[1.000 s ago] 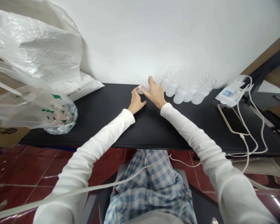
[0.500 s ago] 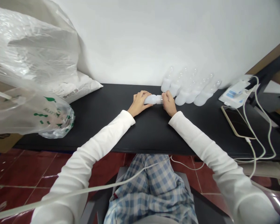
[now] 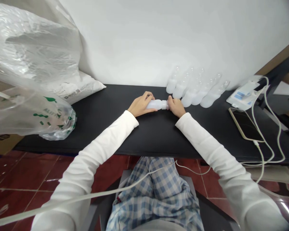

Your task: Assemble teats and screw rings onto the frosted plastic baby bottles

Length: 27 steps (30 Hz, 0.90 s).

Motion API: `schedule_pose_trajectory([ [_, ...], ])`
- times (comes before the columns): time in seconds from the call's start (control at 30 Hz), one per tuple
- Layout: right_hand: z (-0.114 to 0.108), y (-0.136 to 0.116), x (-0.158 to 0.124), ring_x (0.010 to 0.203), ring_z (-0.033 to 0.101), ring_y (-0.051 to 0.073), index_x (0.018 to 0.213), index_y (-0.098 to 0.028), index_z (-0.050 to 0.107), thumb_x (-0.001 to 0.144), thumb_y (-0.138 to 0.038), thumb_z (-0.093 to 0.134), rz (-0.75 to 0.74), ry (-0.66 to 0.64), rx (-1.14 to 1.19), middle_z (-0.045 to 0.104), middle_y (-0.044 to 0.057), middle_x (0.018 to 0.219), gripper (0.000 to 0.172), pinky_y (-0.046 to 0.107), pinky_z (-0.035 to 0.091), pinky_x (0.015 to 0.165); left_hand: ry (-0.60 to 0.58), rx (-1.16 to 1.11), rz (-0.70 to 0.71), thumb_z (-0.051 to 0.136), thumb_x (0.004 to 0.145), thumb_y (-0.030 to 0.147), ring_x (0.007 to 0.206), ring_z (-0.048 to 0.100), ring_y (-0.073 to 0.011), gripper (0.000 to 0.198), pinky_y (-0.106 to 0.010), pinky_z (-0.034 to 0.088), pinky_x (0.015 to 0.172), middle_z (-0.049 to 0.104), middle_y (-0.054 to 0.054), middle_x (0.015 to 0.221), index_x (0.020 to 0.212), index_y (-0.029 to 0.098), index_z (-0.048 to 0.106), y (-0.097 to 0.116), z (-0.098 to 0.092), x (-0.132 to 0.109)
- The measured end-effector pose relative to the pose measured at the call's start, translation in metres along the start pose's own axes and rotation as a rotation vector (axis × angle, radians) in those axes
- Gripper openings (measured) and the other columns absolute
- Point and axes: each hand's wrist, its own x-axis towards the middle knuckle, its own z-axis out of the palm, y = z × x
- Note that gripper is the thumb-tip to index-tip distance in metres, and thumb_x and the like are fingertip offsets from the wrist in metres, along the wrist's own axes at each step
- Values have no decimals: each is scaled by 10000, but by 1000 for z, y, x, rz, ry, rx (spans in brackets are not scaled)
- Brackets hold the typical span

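A frosted white bottle (image 3: 155, 104) lies on its side between my hands, just above the black table (image 3: 149, 134). My left hand (image 3: 141, 104) is wrapped round its wide end, thumb along the near side. At the narrow end my right hand (image 3: 175, 106) grips the clear cap (image 3: 166, 105), its fingers partly hiding it. Beyond my right hand, several similar bottles (image 3: 209, 98) with clear tops stand in a group by the white wall.
A phone (image 3: 247, 125) with a cable plugged in and a white power strip (image 3: 243, 95) are at the right. Large plastic bags (image 3: 53, 118) fill the left side. A white cable (image 3: 125, 187) crosses over my lap.
My left hand has shifted slightly left with the bottle. My right hand stays at the cap, its wrist a little further right, and more of the clear cap shows.
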Motion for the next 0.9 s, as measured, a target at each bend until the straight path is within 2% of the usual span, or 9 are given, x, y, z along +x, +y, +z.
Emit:
schedule_pose_trajectory([
  [0.1, -2, 2, 1, 671, 610, 210, 446, -238, 506, 1066, -500, 232, -13, -3, 60, 520, 45, 457, 727, 347, 460, 861, 5, 23, 24, 558, 964, 634, 1034, 698, -273, 558, -394, 558, 890, 649, -167, 1286, 1255, 164, 628, 5, 0, 1],
  [0.2, 0, 6, 3, 631, 605, 208, 426, -245, 497, 1061, -548, 247, -21, 24, 81, 505, 38, 427, 747, 361, 474, 847, -39, 2, -1, 478, 992, 644, 1091, 671, -305, 591, -435, 521, 968, 685, -163, 1286, 1304, 165, 626, 9, 0, 3],
  [0.43, 5, 14, 4, 575, 587, 217, 428, -254, 481, 1059, -592, 209, -103, 57, 88, 490, 50, 411, 766, 402, 507, 785, -94, -74, -42, 361, 1012, 674, 1038, 654, -300, 654, -448, 497, 999, 713, -171, 1198, 1266, 141, 641, 10, -1, 5],
  [0.7, 4, 15, 0, 602, 591, 219, 480, -256, 496, 1082, -441, 212, -220, 58, 38, 562, 71, 505, 690, 430, 478, 853, -72, -97, -64, 366, 1025, 625, 971, 656, -264, 557, -393, 511, 912, 731, -145, 1127, 1152, 163, 650, 17, -9, 6],
  [0.9, 7, 19, 0, 569, 527, 214, 562, -241, 516, 1071, -447, 165, -368, 112, -131, 580, 82, 557, 652, 390, 422, 692, -59, -162, -203, 368, 1019, 430, 819, 639, -224, 391, -341, 464, 781, 736, -101, 937, 1051, 182, 669, 23, -20, 7],
])
